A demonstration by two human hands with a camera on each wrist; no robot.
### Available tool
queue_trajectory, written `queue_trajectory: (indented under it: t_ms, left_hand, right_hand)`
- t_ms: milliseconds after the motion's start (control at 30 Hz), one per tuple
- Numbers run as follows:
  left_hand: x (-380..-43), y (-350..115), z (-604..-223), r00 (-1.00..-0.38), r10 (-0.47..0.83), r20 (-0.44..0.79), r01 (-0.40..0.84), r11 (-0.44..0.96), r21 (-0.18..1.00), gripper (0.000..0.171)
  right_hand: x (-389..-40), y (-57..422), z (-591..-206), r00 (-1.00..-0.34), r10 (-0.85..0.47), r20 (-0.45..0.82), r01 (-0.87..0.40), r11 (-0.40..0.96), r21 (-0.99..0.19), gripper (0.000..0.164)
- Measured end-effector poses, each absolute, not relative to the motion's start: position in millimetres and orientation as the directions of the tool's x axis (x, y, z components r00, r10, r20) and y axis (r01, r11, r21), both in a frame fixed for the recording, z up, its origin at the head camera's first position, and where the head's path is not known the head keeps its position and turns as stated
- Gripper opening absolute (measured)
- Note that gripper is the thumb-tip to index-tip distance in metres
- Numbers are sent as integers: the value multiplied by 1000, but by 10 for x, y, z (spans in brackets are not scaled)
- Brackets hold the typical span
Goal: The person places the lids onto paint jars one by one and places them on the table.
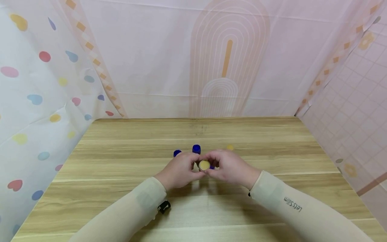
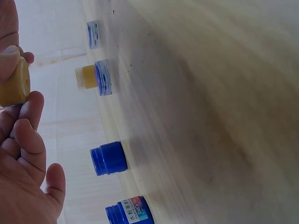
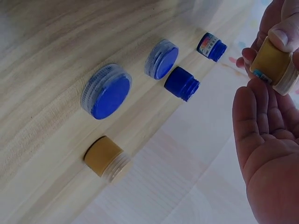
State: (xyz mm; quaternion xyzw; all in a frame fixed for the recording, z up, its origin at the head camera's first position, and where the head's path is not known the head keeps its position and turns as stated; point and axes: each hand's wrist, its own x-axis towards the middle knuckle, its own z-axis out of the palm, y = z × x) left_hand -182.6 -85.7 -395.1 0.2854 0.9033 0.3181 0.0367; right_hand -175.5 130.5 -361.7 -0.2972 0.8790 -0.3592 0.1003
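A small yellow paint jar (image 1: 204, 165) with a pale, see-through rim is raised over the table, its round yellow end facing up toward the head camera. My left hand (image 1: 181, 169) pinches it from one side, and the thumb and fingers of my right hand (image 1: 231, 168) close on it from the other. The right wrist view shows the jar's yellow side (image 3: 271, 63) with a small blue label, a thumb pressed on it. Several right-hand fingers (image 3: 245, 109) stretch out below the jar. Hands hide part of it in every view.
Two blue jars (image 3: 182, 84) (image 3: 211, 46) stand on the wooden table (image 1: 127, 201) beyond the hands. Two low round pieces with clear ridged sides and blue faces (image 3: 111, 95) (image 3: 163, 60) lie nearer. Another yellow jar (image 3: 103, 156) stands right of them. Patterned cloth (image 1: 151, 60) surrounds the table.
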Motion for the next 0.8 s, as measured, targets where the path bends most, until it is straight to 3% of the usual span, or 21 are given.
queue_trajectory:
  t_ms: [167,433,800]
  left_hand:
    - [-1819,-852,-3970,-831,544,116,497,632,594,17]
    - [-1827,-853,-3949,-835,539,110,489,635,598,17]
    - [-1821,-839,-3942,-839,532,112,485,638,598,26]
  right_hand:
    - [-1748,1298,-3631,-811,-584,37,-450,583,-677,20]
    - [-1759,1316,-3602,-786,-616,53,-496,577,-649,31]
    - [-1733,1282,-3614,-803,-586,111,-527,611,-591,21]
